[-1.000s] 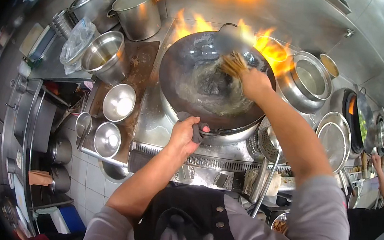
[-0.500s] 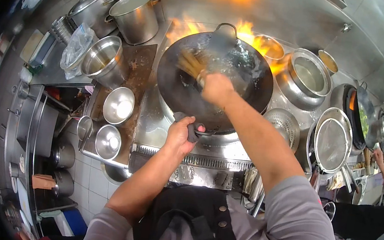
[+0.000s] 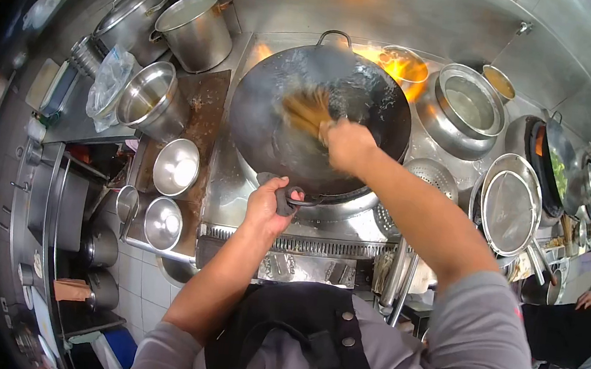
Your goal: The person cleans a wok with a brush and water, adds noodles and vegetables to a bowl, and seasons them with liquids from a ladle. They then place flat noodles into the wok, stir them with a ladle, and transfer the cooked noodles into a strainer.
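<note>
Two hands on wok (image 3: 261,130), centre of stove (image 3: 233,192). Our left hand (image 3: 267,207): fingers clamped round near handle through dark cloth (image 3: 286,199). Our right hand (image 3: 344,145): fingers wrapped round bamboo brush (image 3: 306,109), bristles inside wok. We judge scrubbing mid-way: no food inside, wash water not yet emptied.

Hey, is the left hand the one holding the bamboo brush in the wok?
No, the left hand grips the near handle of the wok, while the right hand holds the bamboo brush inside it.

Steel range (image 3: 234,181) carries a wok (image 3: 272,131), pots (image 3: 194,20), bowls (image 3: 176,166) and a strainer (image 3: 433,177)
</note>
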Demonstrator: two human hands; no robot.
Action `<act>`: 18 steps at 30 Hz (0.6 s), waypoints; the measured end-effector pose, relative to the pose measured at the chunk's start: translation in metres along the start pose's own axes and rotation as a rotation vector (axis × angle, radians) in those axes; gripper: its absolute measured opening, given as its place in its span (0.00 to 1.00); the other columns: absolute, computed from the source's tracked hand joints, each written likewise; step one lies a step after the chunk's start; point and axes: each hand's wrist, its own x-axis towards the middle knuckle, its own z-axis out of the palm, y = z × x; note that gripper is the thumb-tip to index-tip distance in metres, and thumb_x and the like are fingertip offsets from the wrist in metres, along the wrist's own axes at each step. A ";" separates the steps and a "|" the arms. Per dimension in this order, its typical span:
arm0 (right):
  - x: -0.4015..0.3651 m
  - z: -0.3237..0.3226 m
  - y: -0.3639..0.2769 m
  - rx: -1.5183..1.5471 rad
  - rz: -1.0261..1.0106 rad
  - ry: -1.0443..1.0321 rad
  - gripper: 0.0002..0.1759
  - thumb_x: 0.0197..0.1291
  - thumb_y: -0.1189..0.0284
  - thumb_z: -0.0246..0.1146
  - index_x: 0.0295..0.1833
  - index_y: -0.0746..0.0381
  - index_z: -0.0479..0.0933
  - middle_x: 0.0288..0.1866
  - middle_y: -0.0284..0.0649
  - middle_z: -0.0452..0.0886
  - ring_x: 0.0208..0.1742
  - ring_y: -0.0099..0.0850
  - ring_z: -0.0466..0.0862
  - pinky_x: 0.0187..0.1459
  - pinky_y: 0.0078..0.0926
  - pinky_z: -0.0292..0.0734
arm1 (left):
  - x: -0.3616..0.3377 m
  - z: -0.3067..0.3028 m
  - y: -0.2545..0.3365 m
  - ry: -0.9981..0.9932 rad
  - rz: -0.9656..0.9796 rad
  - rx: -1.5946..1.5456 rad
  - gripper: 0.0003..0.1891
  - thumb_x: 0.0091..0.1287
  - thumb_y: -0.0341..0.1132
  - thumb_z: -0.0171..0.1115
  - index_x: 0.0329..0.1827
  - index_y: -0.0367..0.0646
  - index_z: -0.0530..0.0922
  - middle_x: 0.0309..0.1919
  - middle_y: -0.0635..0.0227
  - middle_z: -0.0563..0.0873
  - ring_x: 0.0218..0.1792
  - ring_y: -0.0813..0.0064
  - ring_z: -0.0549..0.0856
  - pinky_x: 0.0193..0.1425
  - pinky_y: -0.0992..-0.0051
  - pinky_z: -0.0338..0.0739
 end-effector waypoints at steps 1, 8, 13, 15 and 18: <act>-0.012 0.008 0.003 -0.036 -0.088 -0.011 0.17 0.60 0.73 0.59 0.55 0.64 0.79 0.55 0.49 0.84 0.57 0.44 0.85 0.57 0.40 0.83 | -0.001 -0.001 -0.001 -0.046 0.019 -0.004 0.09 0.69 0.24 0.59 0.46 0.41 0.68 0.44 0.53 0.75 0.34 0.62 0.80 0.34 0.70 0.84; 0.044 0.003 0.035 -0.059 0.072 -0.021 0.27 0.56 0.72 0.64 0.64 0.60 0.74 0.53 0.54 0.82 0.54 0.49 0.86 0.55 0.43 0.83 | -0.003 0.003 0.002 -0.043 0.018 -0.031 0.09 0.70 0.23 0.56 0.49 0.36 0.66 0.41 0.50 0.76 0.32 0.58 0.80 0.32 0.66 0.81; -0.024 0.000 0.034 -0.100 0.084 -0.100 0.23 0.62 0.72 0.60 0.63 0.62 0.75 0.56 0.52 0.82 0.58 0.47 0.84 0.58 0.41 0.82 | -0.005 0.006 0.006 -0.074 0.022 0.002 0.08 0.71 0.24 0.55 0.49 0.35 0.66 0.40 0.49 0.77 0.32 0.57 0.80 0.32 0.66 0.81; 0.014 0.010 0.069 -0.124 0.165 0.019 0.23 0.62 0.73 0.59 0.64 0.59 0.75 0.56 0.54 0.82 0.57 0.48 0.85 0.56 0.42 0.83 | -0.005 0.007 0.005 -0.097 0.023 0.029 0.08 0.71 0.24 0.55 0.48 0.34 0.67 0.40 0.49 0.78 0.32 0.57 0.80 0.32 0.66 0.81; 0.059 0.014 0.040 0.039 0.127 0.086 0.22 0.58 0.72 0.62 0.60 0.59 0.76 0.55 0.54 0.82 0.55 0.47 0.85 0.55 0.41 0.83 | -0.005 0.004 0.003 -0.110 0.033 0.025 0.08 0.71 0.24 0.56 0.48 0.34 0.67 0.40 0.50 0.79 0.32 0.58 0.80 0.32 0.66 0.81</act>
